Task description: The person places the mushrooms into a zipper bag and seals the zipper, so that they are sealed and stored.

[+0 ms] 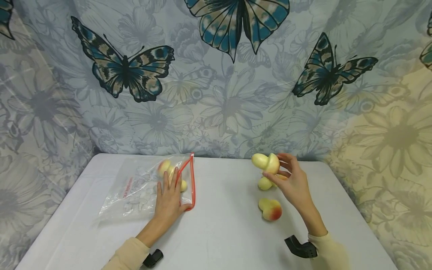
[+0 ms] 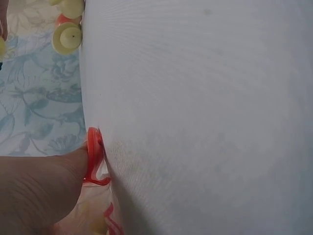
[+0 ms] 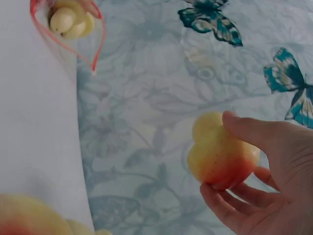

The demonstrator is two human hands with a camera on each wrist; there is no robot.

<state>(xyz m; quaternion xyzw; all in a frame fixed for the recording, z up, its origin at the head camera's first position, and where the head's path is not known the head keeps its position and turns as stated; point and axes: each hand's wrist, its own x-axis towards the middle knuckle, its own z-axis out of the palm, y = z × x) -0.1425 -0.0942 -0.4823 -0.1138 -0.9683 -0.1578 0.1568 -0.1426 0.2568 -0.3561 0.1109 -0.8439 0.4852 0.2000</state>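
Note:
My right hand (image 1: 291, 183) grips a yellow toy mushroom (image 1: 268, 162) between thumb and fingers, raised over the right side of the table. In the right wrist view the held piece shows a red blush below. Beneath it is a second toy mushroom (image 1: 265, 183), partly hidden by the hand. Nearer the front lies a third (image 1: 270, 209) with a red patch. On the left, my left hand (image 1: 170, 204) rests with straight fingers on a clear plastic bag (image 1: 135, 187); its thumb touches the red zip edge (image 2: 94, 154). Yellow toy mushrooms (image 3: 66, 20) show inside the bag's gaping mouth.
The table (image 1: 222, 232) has a white cover and meets a cloth backdrop (image 1: 229, 105) printed with butterflies and flowers. Black wrist mounts (image 1: 301, 247) sit near both sleeves. White tabletop separates the bag from the loose toy mushrooms.

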